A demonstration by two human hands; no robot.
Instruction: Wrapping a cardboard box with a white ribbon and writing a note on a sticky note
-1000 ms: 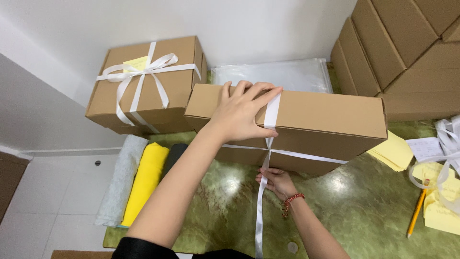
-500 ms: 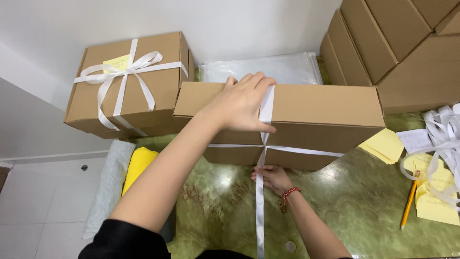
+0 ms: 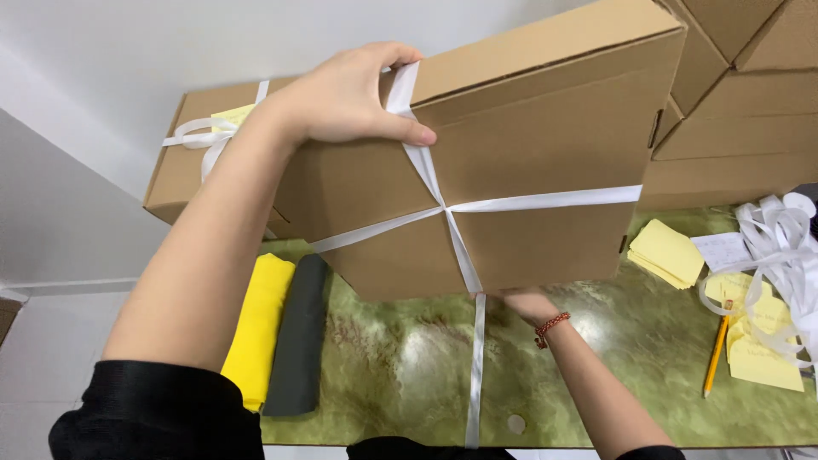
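A flat brown cardboard box (image 3: 528, 153) is tilted up on its near edge, its underside facing me, with white ribbon (image 3: 443, 209) crossing over it. My left hand (image 3: 345, 94) grips the box's top edge and presses the ribbon there with the thumb. My right hand (image 3: 528, 302) is under the box's lower edge, mostly hidden, where the ribbon's loose end (image 3: 475, 375) hangs down to the green marbled table (image 3: 409, 358).
A second brown box tied with a white ribbon bow (image 3: 200, 136) sits behind at the left. Stacked cardboard boxes (image 3: 741, 102) stand at the right. Yellow (image 3: 260, 324) and dark grey (image 3: 298, 341) rolled cloths lie left; yellow notes (image 3: 665, 251), loose ribbon (image 3: 784, 247) and a pencil (image 3: 716, 358) lie right.
The box has been tipped up from lying flat onto its near edge, so its underside now faces me. My left hand stayed on the top edge; my right stayed below.
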